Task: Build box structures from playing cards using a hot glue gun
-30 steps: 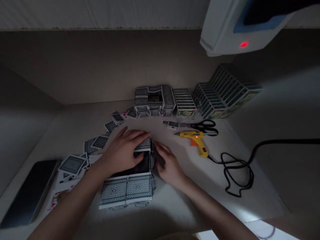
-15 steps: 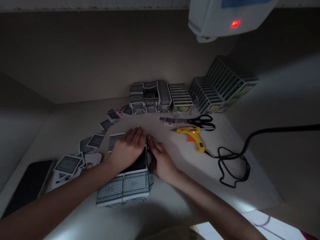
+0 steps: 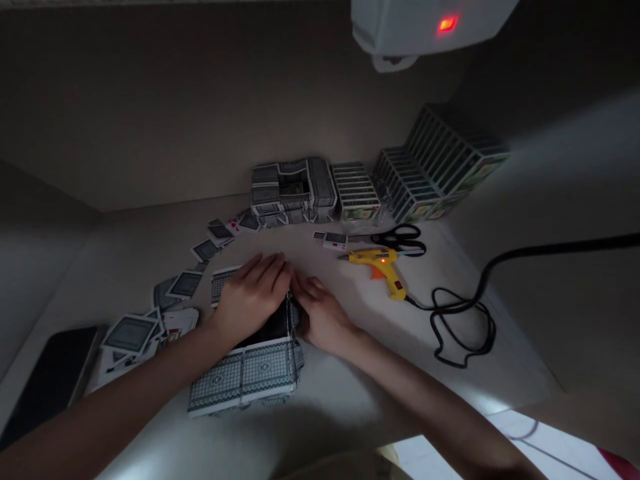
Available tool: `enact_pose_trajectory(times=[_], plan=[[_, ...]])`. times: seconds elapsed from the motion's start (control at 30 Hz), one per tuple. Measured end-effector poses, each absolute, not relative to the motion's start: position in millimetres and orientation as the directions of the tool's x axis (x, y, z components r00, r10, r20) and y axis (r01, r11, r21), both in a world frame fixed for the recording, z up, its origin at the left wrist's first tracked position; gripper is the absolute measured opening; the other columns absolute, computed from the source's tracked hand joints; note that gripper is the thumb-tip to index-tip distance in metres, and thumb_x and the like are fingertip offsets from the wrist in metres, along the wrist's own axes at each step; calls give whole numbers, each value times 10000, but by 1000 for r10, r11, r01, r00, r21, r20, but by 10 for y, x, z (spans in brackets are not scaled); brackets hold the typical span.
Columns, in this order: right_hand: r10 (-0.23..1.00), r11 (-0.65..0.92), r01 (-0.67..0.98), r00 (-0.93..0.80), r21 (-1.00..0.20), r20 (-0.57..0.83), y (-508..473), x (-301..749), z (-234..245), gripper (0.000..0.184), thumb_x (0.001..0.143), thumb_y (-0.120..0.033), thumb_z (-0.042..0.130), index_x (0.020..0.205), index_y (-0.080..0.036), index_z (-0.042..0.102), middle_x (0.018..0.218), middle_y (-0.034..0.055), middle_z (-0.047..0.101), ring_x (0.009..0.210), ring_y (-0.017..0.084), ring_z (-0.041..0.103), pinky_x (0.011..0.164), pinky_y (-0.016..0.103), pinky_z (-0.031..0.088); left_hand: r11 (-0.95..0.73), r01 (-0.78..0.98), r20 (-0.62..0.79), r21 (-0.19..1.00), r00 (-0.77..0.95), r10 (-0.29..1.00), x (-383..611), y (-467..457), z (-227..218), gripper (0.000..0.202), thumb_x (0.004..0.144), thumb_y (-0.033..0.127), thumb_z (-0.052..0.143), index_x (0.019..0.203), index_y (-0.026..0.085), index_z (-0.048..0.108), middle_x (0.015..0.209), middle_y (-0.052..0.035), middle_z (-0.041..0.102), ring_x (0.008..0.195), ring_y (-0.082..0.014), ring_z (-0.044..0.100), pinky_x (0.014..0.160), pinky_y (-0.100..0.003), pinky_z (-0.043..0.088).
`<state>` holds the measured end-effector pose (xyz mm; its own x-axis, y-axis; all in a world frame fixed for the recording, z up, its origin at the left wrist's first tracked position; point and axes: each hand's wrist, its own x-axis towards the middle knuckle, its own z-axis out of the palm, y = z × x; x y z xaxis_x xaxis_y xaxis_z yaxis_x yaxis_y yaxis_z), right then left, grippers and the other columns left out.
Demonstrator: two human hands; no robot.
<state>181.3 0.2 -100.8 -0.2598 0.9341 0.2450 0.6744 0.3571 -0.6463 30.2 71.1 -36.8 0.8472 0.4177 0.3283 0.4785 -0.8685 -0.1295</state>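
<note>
A box built from patterned playing cards (image 3: 245,370) stands on the table in front of me. My left hand (image 3: 253,297) lies flat over its open top, fingers stretched out and pressing on the far right corner. My right hand (image 3: 320,313) presses against the box's right wall from outside, fingertips at the upper edge beside my left fingers. A loose card (image 3: 220,283) lies flat just left of my left hand.
Loose cards (image 3: 133,330) fan out to the left beside a dark tablet (image 3: 47,380). A second card box (image 3: 290,190) and card packs (image 3: 440,167) stand at the back. Scissors (image 3: 400,239), a yellow glue gun (image 3: 380,265) and its black cord (image 3: 460,327) lie right.
The view has shifted a little. A card my left hand held on the box top now lies on the table. Both hands stay at the box's far right corner.
</note>
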Motion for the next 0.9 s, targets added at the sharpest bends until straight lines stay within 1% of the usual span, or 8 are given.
enact_pose_trajectory(times=[0.1, 0.2, 0.37, 0.5, 0.57, 0.7, 0.8, 0.9], plan=[[927, 375, 676, -262, -634, 268, 46, 1828, -975, 615, 680, -22, 481, 1294, -43, 478, 1309, 215, 523, 1195, 272, 462, 1011, 437, 410, -893, 419, 302, -162, 883, 359, 344, 712, -322, 298, 886, 77, 415, 1013, 128, 680, 1144, -142, 672, 1113, -293, 602, 985, -504, 466], [924, 383, 671, -273, -635, 268, 77, 1840, -966, 599, 681, -15, 492, 1276, -83, 500, 1285, 190, 545, 1177, 269, 474, 985, 445, 427, -897, 429, 306, -102, 872, 382, 368, 723, -308, 282, 888, 79, 429, 940, 151, 697, 1082, -117, 695, 1127, -278, 595, 1033, -531, 419], [928, 373, 683, -281, -628, 245, 93, 1844, -968, 640, 685, -35, 514, 1321, -83, 455, 1306, 194, 528, 1173, 274, 470, 990, 445, 424, -892, 447, 325, -69, 855, 403, 348, 742, -346, 273, 881, 84, 433, 951, 136, 692, 1018, -121, 707, 1086, -277, 618, 1011, -526, 442], [921, 388, 708, -323, -590, 218, 106, 1828, -885, 733, 682, -70, 532, 1391, -39, 351, 1386, 214, 454, 1230, 283, 421, 1036, 436, 388, -843, 522, 399, -131, 806, 437, 273, 736, -320, 255, 859, 76, 446, 951, 130, 678, 1143, -124, 676, 1102, -287, 614, 957, -458, 500], [911, 411, 728, -346, -549, 223, 129, 1818, -789, 741, 695, -72, 520, 1408, -28, 324, 1408, 204, 434, 1235, 279, 406, 1047, 418, 382, -804, 572, 453, -162, 767, 455, 207, 730, -274, 268, 846, 73, 449, 1009, 127, 655, 1193, -123, 655, 1088, -271, 626, 951, -425, 509], [876, 481, 728, -369, -489, 312, 206, 1799, -532, 681, 713, -40, 481, 1387, -40, 385, 1370, 178, 484, 1175, 282, 421, 997, 424, 424, -766, 628, 583, -139, 677, 449, 54, 728, -176, 398, 817, 65, 457, 1195, 148, 552, 1174, -109, 668, 1085, -226, 633, 967, -392, 506], [853, 506, 685, -305, -524, 424, 253, 1774, -350, 602, 744, -20, 445, 1341, -90, 472, 1329, 132, 540, 1101, 260, 449, 954, 422, 455, -754, 651, 681, -84, 590, 433, -18, 728, -140, 444, 811, 56, 454, 1225, 202, 524, 1182, -85, 666, 1109, -205, 621, 983, -401, 500], [830, 516, 648, -217, -561, 513, 273, 1744, -208, 481, 821, -63, 423, 1280, -137, 545, 1289, 86, 586, 1078, 247, 456, 937, 433, 463, -750, 661, 753, -23, 505, 422, -17, 716, -132, 425, 831, 53, 440, 1201, 235, 542, 1207, -70, 652, 1140, -196, 600, 989, -424, 494]])
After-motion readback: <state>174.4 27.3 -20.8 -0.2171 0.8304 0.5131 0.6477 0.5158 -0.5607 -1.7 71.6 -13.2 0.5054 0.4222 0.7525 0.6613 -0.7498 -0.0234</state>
